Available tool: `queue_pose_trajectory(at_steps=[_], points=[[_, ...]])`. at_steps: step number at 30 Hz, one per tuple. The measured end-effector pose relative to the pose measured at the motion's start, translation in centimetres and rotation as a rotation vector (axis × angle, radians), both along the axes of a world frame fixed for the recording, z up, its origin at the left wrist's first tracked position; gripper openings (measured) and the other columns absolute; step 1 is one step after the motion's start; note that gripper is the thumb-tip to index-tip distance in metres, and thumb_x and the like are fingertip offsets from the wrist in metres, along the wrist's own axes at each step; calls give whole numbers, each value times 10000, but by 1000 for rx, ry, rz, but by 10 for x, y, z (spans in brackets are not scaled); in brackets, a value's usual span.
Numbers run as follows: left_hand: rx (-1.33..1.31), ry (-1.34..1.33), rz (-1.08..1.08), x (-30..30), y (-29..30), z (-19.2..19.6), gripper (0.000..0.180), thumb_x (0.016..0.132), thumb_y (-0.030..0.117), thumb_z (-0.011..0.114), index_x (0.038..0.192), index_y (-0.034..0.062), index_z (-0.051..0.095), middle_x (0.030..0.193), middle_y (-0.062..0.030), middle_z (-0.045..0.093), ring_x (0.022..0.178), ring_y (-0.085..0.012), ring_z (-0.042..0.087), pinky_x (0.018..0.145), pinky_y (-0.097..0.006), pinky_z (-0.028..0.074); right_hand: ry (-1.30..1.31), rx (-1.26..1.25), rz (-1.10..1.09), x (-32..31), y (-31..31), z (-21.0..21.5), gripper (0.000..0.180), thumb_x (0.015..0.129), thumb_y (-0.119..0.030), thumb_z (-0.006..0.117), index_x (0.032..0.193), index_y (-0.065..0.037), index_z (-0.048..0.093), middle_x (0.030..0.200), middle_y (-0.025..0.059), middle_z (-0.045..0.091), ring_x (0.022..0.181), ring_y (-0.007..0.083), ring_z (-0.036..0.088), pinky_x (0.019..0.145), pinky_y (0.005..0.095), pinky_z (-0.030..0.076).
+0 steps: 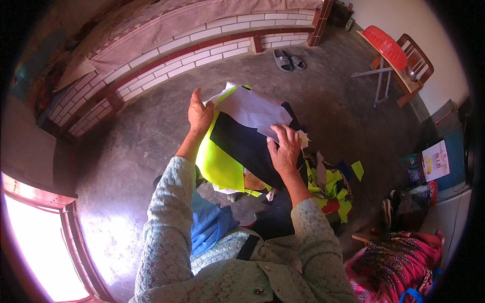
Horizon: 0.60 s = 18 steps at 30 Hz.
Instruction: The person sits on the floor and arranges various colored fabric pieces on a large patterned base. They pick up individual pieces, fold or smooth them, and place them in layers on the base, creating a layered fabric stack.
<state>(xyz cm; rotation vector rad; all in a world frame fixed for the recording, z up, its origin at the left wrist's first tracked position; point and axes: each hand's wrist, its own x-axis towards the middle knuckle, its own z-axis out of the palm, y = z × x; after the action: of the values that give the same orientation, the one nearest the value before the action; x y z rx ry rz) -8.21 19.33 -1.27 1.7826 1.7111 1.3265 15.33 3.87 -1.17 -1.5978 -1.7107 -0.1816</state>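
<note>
Nearest the camera, the person's pale, textured sleeves (169,217) run forward from the lower edge, with a blue cloth (209,219) lying by the lap and a red-and-pink patterned cloth (404,260) heaped at the lower right. Ahead of the lap, between the two hands, is the work in hand: a white cloth (252,108) lying over a black cloth (235,139), with a bright yellow cloth (217,164) showing along the left side. The left hand (201,113) is at the upper left edge of these cloths, forefinger pointing away; the right hand (285,149) has its fingers loosely bent over the lower right edge of the white cloth, thumb set apart. Whether either hand actually pinches the fabric cannot be told from this angle. To the right of the right hand, yellow scraps (331,184) lie in a loose pile, with one yellow piece (357,170) near it on the grey floor (146,151). Farther out, a red basin (386,48) rests on a small folding worktop (395,71) beside a wooden chair (426,56). Beyond the cloths, grey slippers (283,60) stand near a brick-fronted bed (212,22).
</note>
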Motion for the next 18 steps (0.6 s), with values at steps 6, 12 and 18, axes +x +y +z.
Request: queue_pose_trajectory(at_steps=[6,12,18], points=[[-73,321,-63,17,-8,16,363,782,291,665,1066,70,620,1066,-154,630,994,-340,593,849,-418,470,-7,-2,-4,0,0,1,377,769,-217,639,1129,-145,552,1145,67,530,1064,294,480,875,442,354],[-142,435,-46,25,-3,16,278,718,313,708,855,74,677,1003,-144,634,939,-347,599,814,-436,474,3,-7,8,-1,-1,1,384,770,-220,642,1136,-148,551,1151,69,524,1071,292,475,874,441,356],[-110,345,13,27,-6,23,251,688,219,731,887,94,642,1075,-119,610,1050,-319,554,898,-438,422,5,-9,6,0,-2,0,388,767,-212,647,1138,-146,550,1173,65,508,1090,293,465,882,446,353]])
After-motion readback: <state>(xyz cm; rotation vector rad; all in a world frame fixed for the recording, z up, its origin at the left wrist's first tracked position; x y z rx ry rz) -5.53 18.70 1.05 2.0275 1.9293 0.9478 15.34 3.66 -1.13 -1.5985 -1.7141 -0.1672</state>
